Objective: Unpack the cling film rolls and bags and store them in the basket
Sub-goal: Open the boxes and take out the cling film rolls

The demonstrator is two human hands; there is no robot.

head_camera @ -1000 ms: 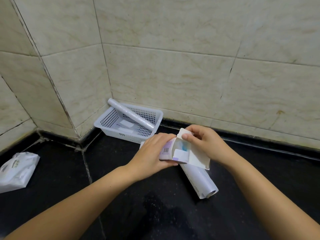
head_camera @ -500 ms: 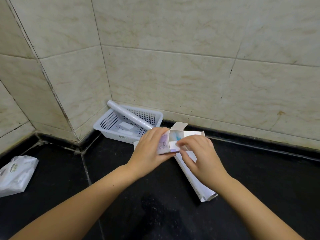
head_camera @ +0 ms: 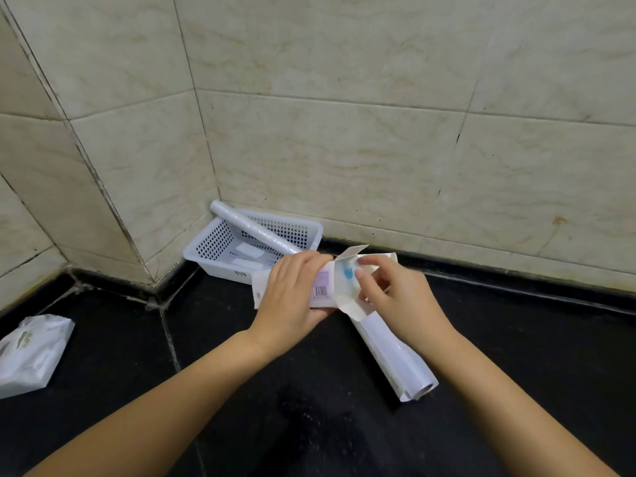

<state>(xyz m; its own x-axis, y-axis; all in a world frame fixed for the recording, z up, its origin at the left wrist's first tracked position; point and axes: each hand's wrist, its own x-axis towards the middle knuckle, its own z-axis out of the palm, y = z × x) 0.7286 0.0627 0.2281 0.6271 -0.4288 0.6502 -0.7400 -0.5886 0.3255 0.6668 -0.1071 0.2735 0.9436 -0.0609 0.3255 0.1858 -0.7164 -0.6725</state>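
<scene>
My left hand [head_camera: 292, 297] grips a long white carton [head_camera: 320, 287] with a barcode, held just above the black counter. Its right end is open, flaps spread, and something blue and white shows inside. My right hand [head_camera: 395, 294] has its fingertips at that open end, pinching at the contents. Under the carton a wrapped cling film roll [head_camera: 395, 356] lies on the counter, pointing toward me and to the right. The white perforated basket [head_camera: 206, 246] stands in the wall corner. One thin cling film roll [head_camera: 247, 228] leans across it, its far end over the rim.
A white plastic packet [head_camera: 29, 352] lies on the black counter at far left. Tiled walls close off the back and left, meeting at a corner just left of the basket. Flat white pieces lie on the basket's floor.
My right hand moved from the carton's flap to the open end, and its fingers now reach into the opening. The left hand kept its grip on the carton.
</scene>
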